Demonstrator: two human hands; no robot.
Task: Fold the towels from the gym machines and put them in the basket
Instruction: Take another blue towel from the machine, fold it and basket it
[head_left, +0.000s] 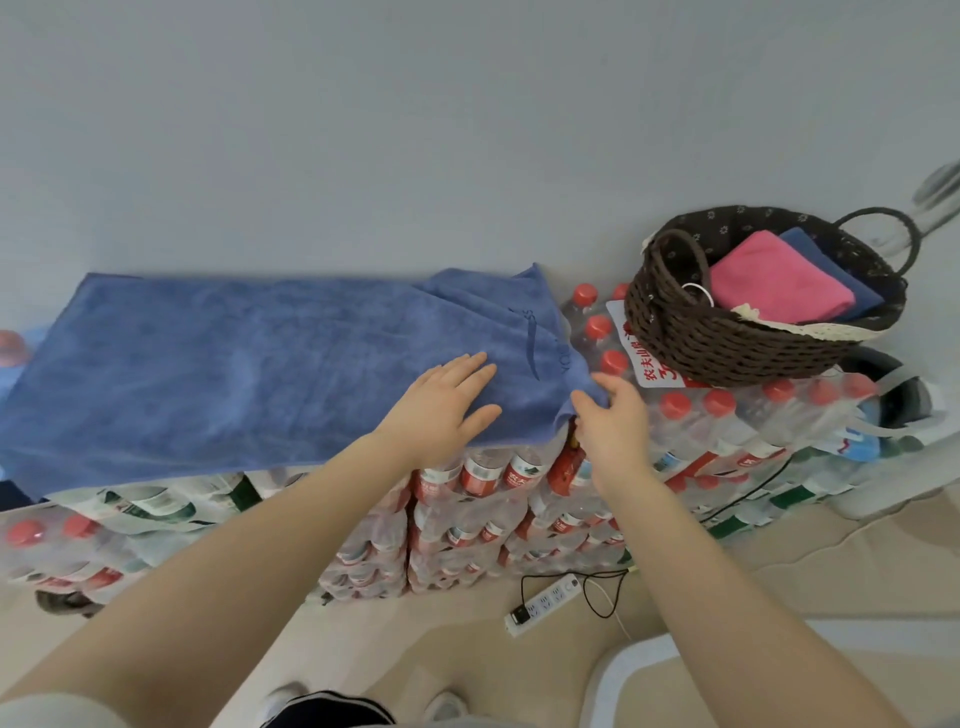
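Observation:
A large blue towel (234, 364) lies spread over stacked packs of bottled water (467, 519), its right end rumpled. My left hand (441, 405) rests flat on the towel near its right front part, fingers straight. My right hand (613, 421) pinches the towel's right front corner between thumb and fingers. To the right, a dark brown woven basket (727, 343) with handles stands on the bottle packs. Inside it lie a folded pink towel (774, 283) and a folded dark blue towel (831, 270).
A grey wall rises behind the bottle stack. A white power strip (540, 603) with a black cable lies on the beige floor in front. A white curved object (623, 670) sits at the bottom right. My feet show at the bottom edge.

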